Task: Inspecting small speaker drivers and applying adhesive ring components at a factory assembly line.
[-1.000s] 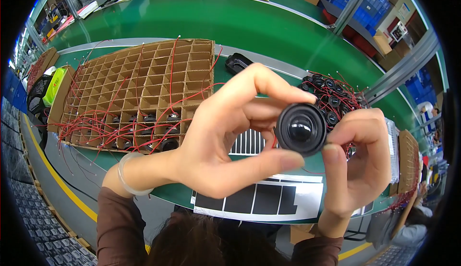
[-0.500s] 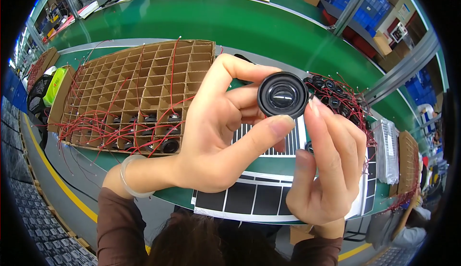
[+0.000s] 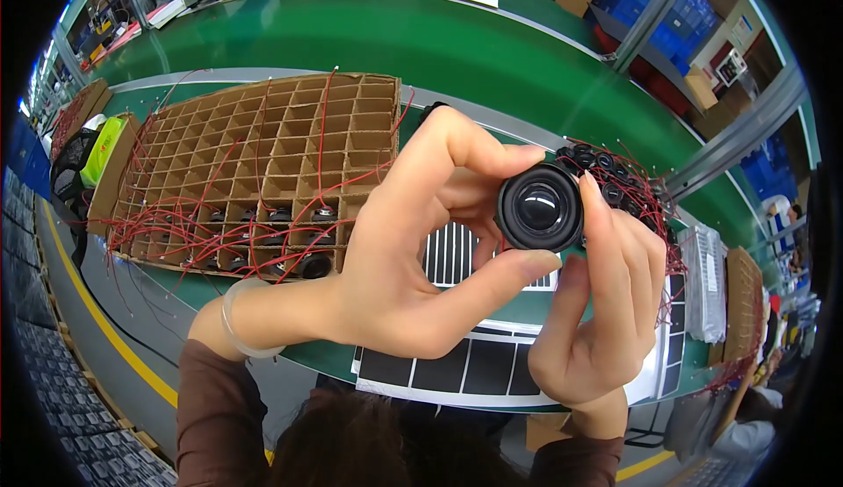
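Observation:
A small round black speaker with a glossy domed centre faces up at me above the bench. My left hand pinches its rim between thumb and forefinger, the thumb below and the forefinger above. My right hand is at the speaker's right edge, its forefinger tip against the rim and its other fingers stretched out beside it. The right thumb stands apart, just below the speaker. To the left lies a cardboard divider tray, its near cells holding several speakers with red wires. The back of the held speaker is hidden.
Behind my right hand is a heap of speakers with tangled red wires. Sheets with black rectangles lie beneath my hands. A clear plastic package sits at right. Beyond runs a green conveyor belt; a metal post stands far right.
The speaker has moved a little right and down with my left hand and tilted slightly. My right forefinger has shifted up along its right edge.

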`<state>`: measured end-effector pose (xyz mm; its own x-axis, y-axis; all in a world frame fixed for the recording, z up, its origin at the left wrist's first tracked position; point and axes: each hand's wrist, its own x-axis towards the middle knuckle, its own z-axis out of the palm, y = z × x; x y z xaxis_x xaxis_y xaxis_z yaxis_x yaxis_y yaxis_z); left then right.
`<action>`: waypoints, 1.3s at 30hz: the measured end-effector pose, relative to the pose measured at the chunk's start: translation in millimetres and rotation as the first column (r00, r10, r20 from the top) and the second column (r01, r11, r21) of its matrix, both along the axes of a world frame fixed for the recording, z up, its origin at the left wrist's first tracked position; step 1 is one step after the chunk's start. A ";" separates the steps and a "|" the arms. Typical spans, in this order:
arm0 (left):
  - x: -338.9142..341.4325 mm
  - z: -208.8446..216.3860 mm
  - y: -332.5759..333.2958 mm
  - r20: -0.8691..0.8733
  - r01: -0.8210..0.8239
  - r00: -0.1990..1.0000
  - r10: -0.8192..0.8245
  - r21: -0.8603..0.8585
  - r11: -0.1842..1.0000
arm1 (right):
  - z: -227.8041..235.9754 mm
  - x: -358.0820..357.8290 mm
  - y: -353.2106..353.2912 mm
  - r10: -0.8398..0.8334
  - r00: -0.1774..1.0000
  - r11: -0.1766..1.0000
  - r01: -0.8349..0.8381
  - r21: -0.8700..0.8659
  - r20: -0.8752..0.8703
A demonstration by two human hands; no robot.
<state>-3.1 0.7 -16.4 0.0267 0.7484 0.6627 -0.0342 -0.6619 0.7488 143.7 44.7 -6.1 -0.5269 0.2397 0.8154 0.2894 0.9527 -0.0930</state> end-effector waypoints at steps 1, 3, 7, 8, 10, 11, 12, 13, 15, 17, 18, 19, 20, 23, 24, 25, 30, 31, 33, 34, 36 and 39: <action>-1.6 -2.6 0.9 -0.080 -0.042 0.996 0.046 0.047 0.998 | 0.3 -0.1 0.9 0.007 1.000 1.000 -0.007 -0.002 -0.007; -1.1 -5.4 1.2 -0.159 -0.078 0.983 0.093 0.096 0.992 | 2.2 0.5 2.5 0.023 1.000 0.999 -0.023 -0.029 -0.002; 2.6 -8.5 -1.9 -0.252 -0.108 0.957 0.145 0.155 0.982 | 3.7 1.7 7.9 0.139 0.990 0.980 -0.135 -0.148 0.013; 2.7 -9.0 -2.5 -0.256 -0.112 0.955 0.148 0.153 0.982 | 3.1 1.8 9.2 0.140 0.990 0.980 -0.136 -0.148 0.013; 4.2 -10.7 -0.2 -0.253 -0.100 0.958 0.136 0.151 0.983 | 1.5 4.2 12.2 0.269 0.956 0.897 -0.292 -0.332 -0.116; 4.7 -11.6 0.8 -0.247 -0.103 0.959 0.141 0.163 0.981 | 1.7 5.8 12.4 0.261 0.959 0.900 -0.284 -0.332 -0.112; 4.7 -11.1 -0.6 -0.245 -0.117 0.957 0.158 0.174 0.978 | 2.8 6.5 11.2 0.252 0.964 0.912 -0.265 -0.314 -0.082; 4.6 -9.9 -1.9 -0.245 -0.120 0.956 0.161 0.176 0.977 | 3.5 7.0 9.8 0.241 0.969 0.924 -0.246 -0.294 -0.051; 3.7 -8.1 -3.7 -0.205 -0.156 0.960 0.190 0.172 0.973 | 0.1 3.1 5.4 0.174 0.985 0.969 -0.174 -0.177 -0.011; 4.1 -9.8 -3.2 -0.188 -0.174 0.960 0.207 0.179 0.968 | -4.5 -2.3 2.2 0.105 0.994 0.993 -0.103 -0.056 0.019; 4.5 -10.4 -2.7 -0.168 -0.183 0.962 0.216 0.188 0.965 | -6.0 -3.8 1.2 0.001 0.999 0.999 -0.002 0.033 0.037; 3.8 -10.4 -3.0 -0.167 -0.185 0.962 0.217 0.188 0.965 | -7.1 -5.1 0.3 -0.104 0.994 0.987 0.098 0.124 0.046; 3.0 -10.0 -3.7 -0.195 -0.191 0.955 0.221 0.165 0.968 | -8.0 -6.1 -0.5 -0.102 0.994 0.988 0.096 0.124 0.047; 3.8 -8.7 -4.3 -0.226 -0.207 0.945 0.236 0.144 0.968 | -7.3 -5.8 -2.7 -0.196 0.980 0.968 0.186 0.168 0.046; 4.2 -9.3 -3.5 -0.230 -0.214 0.942 0.243 0.144 0.966 | -7.4 -5.2 -2.9 -0.197 0.979 0.968 0.185 0.167 0.055; 4.6 -9.9 -2.4 -0.229 -0.213 0.943 0.242 0.144 0.966 | -7.5 -4.7 -2.9 -0.197 0.978 0.969 0.185 0.165 0.064; 7.7 -1.4 -2.1 0.094 -0.080 0.991 0.090 -0.101 0.992 | -4.8 -6.2 -3.2 -0.090 0.995 0.991 0.085 0.107 0.042; 8.1 1.3 0.9 0.187 -0.050 0.980 0.069 -0.105 0.993 | -2.7 -4.7 -1.9 -0.027 0.999 0.994 0.022 0.105 0.043; 5.6 6.0 0.0 0.168 0.004 0.986 0.017 -0.123 0.992 | 8.5 14.4 3.1 0.194 0.978 0.967 -0.176 -0.186 0.082; 6.9 4.0 0.8 0.168 0.059 0.985 -0.043 -0.095 0.994 | 7.6 12.5 3.3 0.203 0.974 0.915 -0.227 -0.334 -0.105; 5.5 1.7 0.3 0.094 0.168 0.983 -0.160 -0.083 0.982 | 0.6 11.6 12.5 0.275 0.912 0.731 -0.403 -0.550 -0.304; 1.9 -3.0 1.9 0.037 0.282 0.959 -0.280 -0.052 0.958 | -0.7 9.7 6.6 0.343 0.857 0.538 -0.515 -0.667 -0.385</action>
